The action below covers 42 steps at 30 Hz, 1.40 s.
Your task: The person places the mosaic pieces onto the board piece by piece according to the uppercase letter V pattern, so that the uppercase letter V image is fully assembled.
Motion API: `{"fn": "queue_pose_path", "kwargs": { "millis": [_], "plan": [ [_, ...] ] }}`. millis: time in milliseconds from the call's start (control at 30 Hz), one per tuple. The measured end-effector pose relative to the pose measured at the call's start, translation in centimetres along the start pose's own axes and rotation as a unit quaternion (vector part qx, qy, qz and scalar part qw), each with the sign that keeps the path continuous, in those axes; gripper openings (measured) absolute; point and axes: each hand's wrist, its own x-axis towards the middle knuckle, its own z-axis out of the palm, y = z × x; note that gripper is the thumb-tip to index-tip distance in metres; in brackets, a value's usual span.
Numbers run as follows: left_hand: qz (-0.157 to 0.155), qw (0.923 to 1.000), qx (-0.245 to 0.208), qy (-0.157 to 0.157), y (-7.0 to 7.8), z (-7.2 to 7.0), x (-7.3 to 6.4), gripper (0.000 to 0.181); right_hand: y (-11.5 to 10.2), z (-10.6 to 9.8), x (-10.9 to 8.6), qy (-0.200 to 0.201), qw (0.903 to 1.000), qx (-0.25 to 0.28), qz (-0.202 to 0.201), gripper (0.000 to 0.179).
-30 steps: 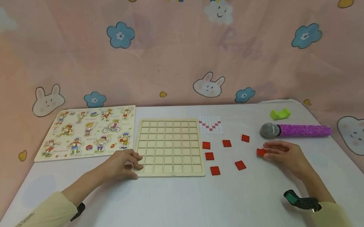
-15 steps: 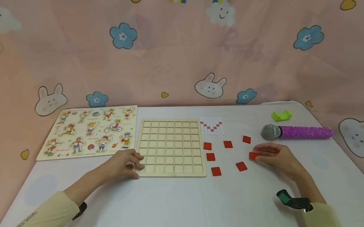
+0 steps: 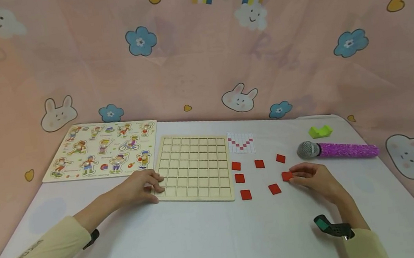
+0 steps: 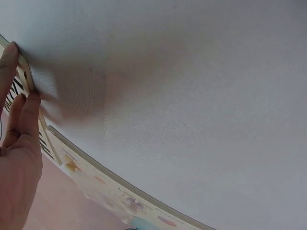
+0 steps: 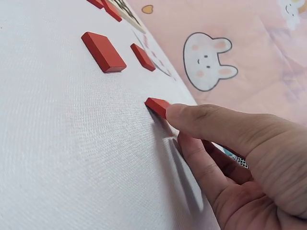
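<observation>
Right wrist view: your right hand (image 5: 268,158) pinches a tile (image 5: 156,105) by one end at the bench (image 5: 53,143), so it could twist. Bumps could scatter the loose tiles (image 5: 102,51) beyond. Farther, your left hand (image 3: 136,187), fingers (image 4: 29,115) relaxed, touches the board (image 3: 192,169); pushing might skid it.

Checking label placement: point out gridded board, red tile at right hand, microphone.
Gridded board (image 3: 196,168): head view, middle of its grid.
Red tile (image 5: 156,106): right wrist view, exposed end.
Microphone (image 3: 337,150): head view, purple handle.
</observation>
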Motion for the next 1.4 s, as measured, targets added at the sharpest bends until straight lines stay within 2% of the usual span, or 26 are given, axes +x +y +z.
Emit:
{"fn": "queue_pose_path", "kwargs": {
  "millis": [233,467,700,933,1200,1400],
  "plan": [
    [0.005,1.0000,-0.001,0.003,0.2,0.0,0.1,0.020,-0.7,0.0,0.3,-0.014,0.9996,-0.023,-0.004,0.047],
    [0.012,0.9999,0.007,0.006,0.2,0.0,0.0,0.020,-0.2,-0.5,1.2,-0.047,0.9988,-0.005,-0.009,0.049],
    [0.013,0.9998,0.014,0.005,0.2,-0.1,0.0,0.020,0.1,-0.9,1.9,-0.062,0.9965,-0.038,-0.041,0.042],
    [0.005,0.9999,0.012,0.003,0.2,-0.1,0.0,0.019,0.1,-0.5,1.6,-0.022,0.9972,-0.049,-0.052,0.042],
    [0.009,0.9999,0.007,0.008,0.1,0.1,-0.1,0.019,0.3,0.8,1.6,0.021,0.9980,-0.012,-0.058,0.042],
    [0.017,0.9998,0.003,0.006,-0.2,0.1,-0.2,0.023,-1.1,2.1,1.1,0.057,0.9966,0.019,-0.055,0.044]
  ]
}}
